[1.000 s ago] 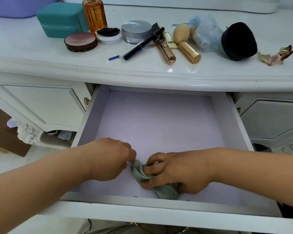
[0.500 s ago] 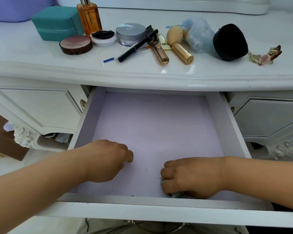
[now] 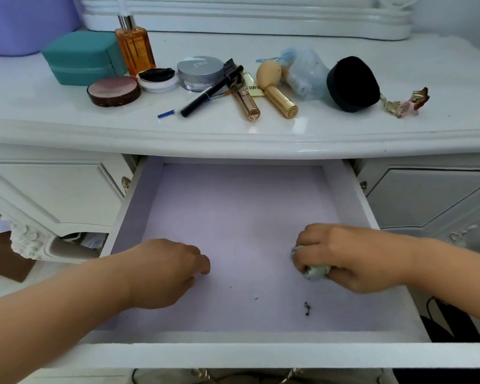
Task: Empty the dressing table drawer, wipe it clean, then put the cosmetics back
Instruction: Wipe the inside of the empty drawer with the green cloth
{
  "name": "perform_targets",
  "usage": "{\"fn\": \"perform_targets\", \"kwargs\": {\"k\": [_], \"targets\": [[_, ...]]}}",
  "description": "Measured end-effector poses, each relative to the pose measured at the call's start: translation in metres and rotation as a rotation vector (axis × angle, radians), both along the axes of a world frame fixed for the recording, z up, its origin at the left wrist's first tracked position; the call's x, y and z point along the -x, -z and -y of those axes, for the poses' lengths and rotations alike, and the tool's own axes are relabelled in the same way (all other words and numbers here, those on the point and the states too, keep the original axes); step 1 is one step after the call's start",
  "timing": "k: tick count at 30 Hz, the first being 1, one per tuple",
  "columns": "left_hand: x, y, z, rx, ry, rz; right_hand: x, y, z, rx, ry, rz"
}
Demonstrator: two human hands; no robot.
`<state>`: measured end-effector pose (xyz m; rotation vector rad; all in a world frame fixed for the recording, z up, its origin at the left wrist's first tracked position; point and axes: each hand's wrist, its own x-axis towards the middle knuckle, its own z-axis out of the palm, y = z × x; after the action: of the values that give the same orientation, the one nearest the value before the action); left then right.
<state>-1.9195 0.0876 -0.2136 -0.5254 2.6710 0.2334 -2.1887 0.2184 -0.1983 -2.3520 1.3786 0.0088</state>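
Note:
The white drawer (image 3: 241, 200) is pulled out, its lilac floor bare except for small dark crumbs (image 3: 306, 307) near the front. My right hand (image 3: 349, 256) presses down at the drawer's right side, shut on a bunched pale green cloth (image 3: 316, 271) that peeks out under the fingers. Over the drawer's left front rests my left hand (image 3: 166, 270), fingers curled loosely and holding nothing. The cosmetics lie on the tabletop: an amber bottle (image 3: 135, 49), a brown compact (image 3: 113, 90), a silver jar (image 3: 200, 72), a black pen (image 3: 211, 91), gold tubes (image 3: 281, 102) and a black puff (image 3: 352, 84).
A teal box (image 3: 81, 58) and a lilac container (image 3: 20, 23) stand at the back left of the white tabletop (image 3: 316, 134). A small pink and gold trinket (image 3: 406, 103) lies at the right. Closed cabinet fronts (image 3: 432, 198) flank the drawer.
My right hand has slid the cloth from the drawer's front middle out to the right, uncovering dark crumbs. The left hand has let go of the cloth and stayed at the left.

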Motion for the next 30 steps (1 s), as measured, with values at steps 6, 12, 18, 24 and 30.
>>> {"fn": "perform_targets", "kwargs": {"k": [6, 12, 18, 24, 30], "targets": [[0.003, 0.001, -0.004, 0.05, 0.115, -0.055, 0.022, -0.027, -0.016, 0.172, 0.142, 0.086], [0.017, -0.008, -0.009, 0.064, 0.175, -0.191, 0.033, -0.037, -0.038, 0.266, 0.282, 0.147], [0.058, -0.033, -0.018, 0.11, 0.368, -0.186, 0.039, -0.04, -0.058, 0.323, 0.431, 0.214], [0.11, -0.049, -0.046, 0.091, 0.462, -0.236, 0.066, -0.041, -0.094, 0.433, 0.771, 0.339], [0.146, -0.049, -0.069, 0.066, 0.503, -0.253, 0.091, 0.011, -0.128, 0.195, 1.091, 0.09]]}}
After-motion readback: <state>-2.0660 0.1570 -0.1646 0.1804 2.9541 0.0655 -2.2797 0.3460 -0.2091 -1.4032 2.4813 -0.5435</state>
